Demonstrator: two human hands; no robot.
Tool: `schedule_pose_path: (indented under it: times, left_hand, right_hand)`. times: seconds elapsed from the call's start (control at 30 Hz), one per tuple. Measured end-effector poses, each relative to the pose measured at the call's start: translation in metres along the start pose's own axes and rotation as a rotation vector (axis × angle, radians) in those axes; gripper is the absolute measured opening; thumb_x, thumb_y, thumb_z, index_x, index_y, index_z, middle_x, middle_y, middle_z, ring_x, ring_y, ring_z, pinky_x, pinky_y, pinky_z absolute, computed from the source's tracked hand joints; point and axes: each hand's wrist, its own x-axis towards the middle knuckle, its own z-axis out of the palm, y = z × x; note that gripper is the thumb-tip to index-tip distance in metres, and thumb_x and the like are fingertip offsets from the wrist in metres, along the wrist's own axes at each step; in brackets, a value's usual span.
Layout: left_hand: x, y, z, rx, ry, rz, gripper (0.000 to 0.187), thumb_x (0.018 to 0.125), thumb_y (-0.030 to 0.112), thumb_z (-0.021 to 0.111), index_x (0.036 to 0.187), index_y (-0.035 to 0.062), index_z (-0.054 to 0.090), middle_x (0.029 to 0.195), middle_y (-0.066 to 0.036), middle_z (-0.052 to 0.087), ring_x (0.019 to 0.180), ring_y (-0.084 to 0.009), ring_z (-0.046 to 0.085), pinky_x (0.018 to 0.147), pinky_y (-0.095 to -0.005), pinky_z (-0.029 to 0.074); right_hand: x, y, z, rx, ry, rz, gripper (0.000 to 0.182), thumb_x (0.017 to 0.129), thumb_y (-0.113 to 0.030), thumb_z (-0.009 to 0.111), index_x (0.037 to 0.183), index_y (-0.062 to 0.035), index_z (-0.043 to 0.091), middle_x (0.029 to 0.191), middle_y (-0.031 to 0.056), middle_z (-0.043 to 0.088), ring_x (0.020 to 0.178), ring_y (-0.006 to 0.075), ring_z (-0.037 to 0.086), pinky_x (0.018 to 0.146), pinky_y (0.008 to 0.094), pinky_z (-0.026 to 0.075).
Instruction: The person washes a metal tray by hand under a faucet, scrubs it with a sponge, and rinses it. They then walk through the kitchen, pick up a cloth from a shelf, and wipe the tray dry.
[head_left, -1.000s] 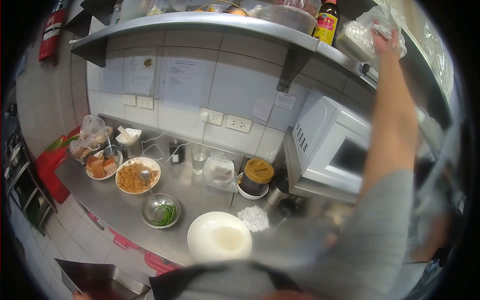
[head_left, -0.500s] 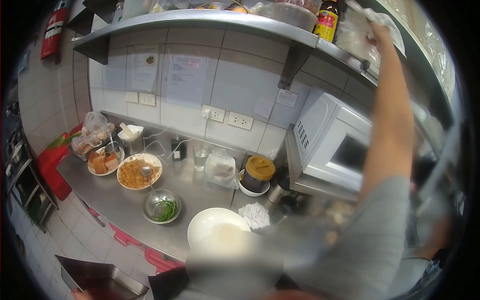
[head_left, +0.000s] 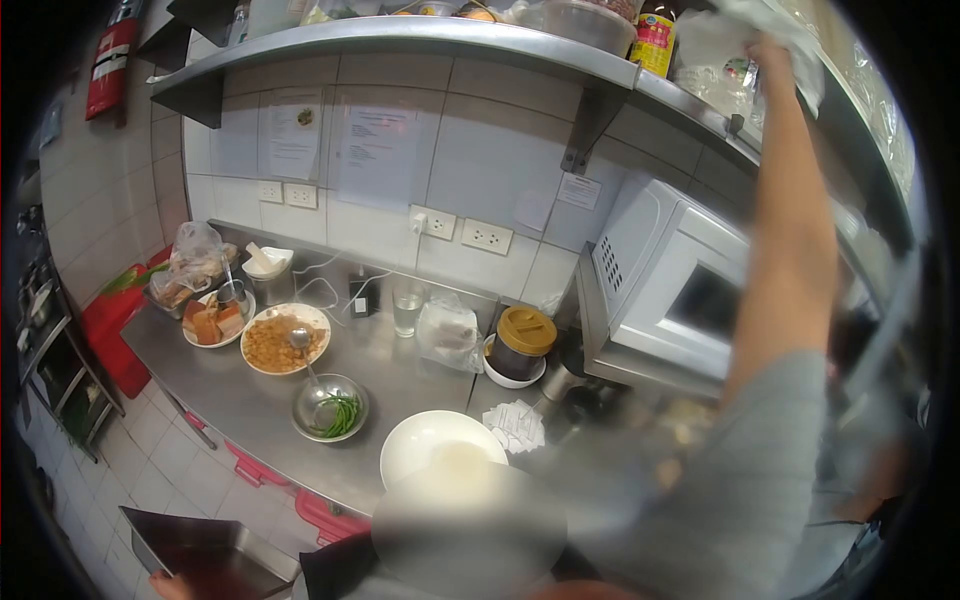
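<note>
My left hand grips the rim of a deep rectangular metal pan, held low at the bottom left; its inside shows a dark reddish tint. My right arm is raised to the shelf at the top right. There my right hand is closed on a whitish plastic bag, its fingers partly hidden and blurred. Below it a clear bag of pale contents sits beside a sauce bottle with a yellow and pink label.
The steel counter holds a bowl of orange-brown food, a metal bowl with green vegetables, a white plate, a water glass and a brown-lidded jar. A microwave stands right, under the metal shelf.
The whitish bag and my right hand have shifted slightly, uncovering more of the clear bag below. My left hand still holds the pan. The view has moved a little.
</note>
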Motion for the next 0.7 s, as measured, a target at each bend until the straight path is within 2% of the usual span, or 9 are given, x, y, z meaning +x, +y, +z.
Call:
schedule_pose_path:
  times: [0.03, 0.07, 0.23, 0.3, 0.33, 0.37, 0.47, 0.57, 0.7]
  left_hand:
    - [-0.001, -0.002, -0.007, -0.030, 0.000, -0.003, 0.017, 0.064, 0.002, 0.052, 0.077, -0.0077, 0.054, 0.081, -0.018, 0.049, 0.079, -0.0346, 0.049, 0.075, -0.0396, 0.039]
    - [-0.003, 0.006, -0.020, 0.010, -0.027, -0.027, 0.018, 0.064, 0.002, 0.052, 0.078, -0.0079, 0.054, 0.082, -0.019, 0.050, 0.079, -0.0347, 0.049, 0.075, -0.0394, 0.039]
    - [-0.004, -0.030, -0.012, 0.255, -0.081, 0.067, 0.019, 0.064, 0.003, 0.054, 0.080, -0.0086, 0.056, 0.088, -0.023, 0.054, 0.085, -0.0359, 0.051, 0.078, -0.0405, 0.040]
    - [0.009, -0.019, 0.051, 0.155, -0.102, 0.018, 0.021, 0.067, 0.005, 0.054, 0.084, -0.0083, 0.056, 0.093, -0.024, 0.055, 0.089, -0.0368, 0.051, 0.082, -0.0419, 0.039]
    - [-0.005, 0.010, 0.029, 0.161, -0.113, -0.004, 0.034, 0.059, 0.003, 0.055, 0.090, -0.0124, 0.055, 0.089, -0.025, 0.054, 0.086, -0.0362, 0.051, 0.081, -0.0403, 0.039]
    - [0.000, -0.030, 0.056, 0.039, -0.011, 0.097, 0.032, 0.060, 0.004, 0.054, 0.088, -0.0107, 0.055, 0.088, -0.024, 0.053, 0.088, -0.0360, 0.050, 0.082, -0.0414, 0.039]
    - [0.021, -0.045, 0.053, 0.030, 0.053, 0.088, 0.030, 0.058, 0.006, 0.056, 0.084, -0.0082, 0.055, 0.092, -0.022, 0.050, 0.088, -0.0366, 0.047, 0.082, -0.0408, 0.037]
    - [0.023, -0.010, 0.027, 0.032, -0.135, -0.216, 0.028, 0.056, 0.008, 0.059, 0.079, -0.0070, 0.053, 0.091, -0.020, 0.049, 0.091, -0.0362, 0.046, 0.085, -0.0395, 0.037]
    - [0.019, -0.018, -0.010, 0.191, -0.117, -0.322, 0.031, 0.058, 0.005, 0.063, 0.086, -0.0038, 0.052, 0.089, -0.015, 0.051, 0.082, -0.0294, 0.053, 0.077, -0.0366, 0.042]
  right_hand:
    - [0.047, 0.013, -0.019, 0.060, 0.069, -0.076, 0.037, 0.083, -0.033, 0.048, 0.109, -0.0084, 0.053, 0.095, 0.0141, 0.061, 0.078, 0.0291, 0.062, 0.065, 0.0384, 0.049]
    - [0.165, 0.084, -0.036, -0.633, 0.314, -0.645, 0.036, 0.083, -0.034, 0.044, 0.102, -0.0050, 0.055, 0.098, 0.0166, 0.061, 0.070, 0.0284, 0.063, 0.057, 0.0363, 0.050]
    - [0.120, 0.051, -0.040, -1.359, 0.622, -0.743, 0.033, 0.085, -0.031, 0.042, 0.103, -0.0057, 0.055, 0.099, 0.0170, 0.061, 0.079, 0.0299, 0.063, 0.063, 0.0377, 0.050]
    - [0.032, 0.011, -0.026, -1.156, 0.634, -0.900, 0.032, 0.084, -0.027, 0.044, 0.105, -0.0059, 0.054, 0.104, 0.0171, 0.058, 0.087, 0.0305, 0.058, 0.070, 0.0380, 0.046]
    - [-0.036, -0.001, 0.012, -0.895, 0.495, -0.994, 0.031, 0.083, -0.025, 0.046, 0.106, -0.0060, 0.054, 0.106, 0.0171, 0.056, 0.090, 0.0308, 0.056, 0.074, 0.0381, 0.044]
    - [-0.112, -0.021, 0.051, -0.632, 0.292, -1.068, 0.031, 0.082, -0.023, 0.047, 0.107, -0.0061, 0.054, 0.108, 0.0172, 0.055, 0.094, 0.0311, 0.054, 0.077, 0.0382, 0.042]
    - [-0.362, -0.085, 0.167, -0.066, -0.452, -1.108, 0.034, 0.079, -0.017, 0.051, 0.111, -0.0065, 0.052, 0.115, 0.0173, 0.050, 0.105, 0.0320, 0.047, 0.088, 0.0386, 0.037]
    - [-0.534, -0.094, 0.227, 0.182, -1.049, -1.099, 0.038, 0.077, -0.011, 0.055, 0.115, -0.0068, 0.051, 0.121, 0.0174, 0.046, 0.116, 0.0329, 0.040, 0.098, 0.0389, 0.031]
    - [-0.608, -0.066, 0.222, 0.447, -1.668, -0.808, 0.035, 0.073, -0.005, 0.053, 0.108, -0.0092, 0.054, 0.105, 0.0149, 0.053, 0.090, 0.0307, 0.055, 0.075, 0.0399, 0.045]
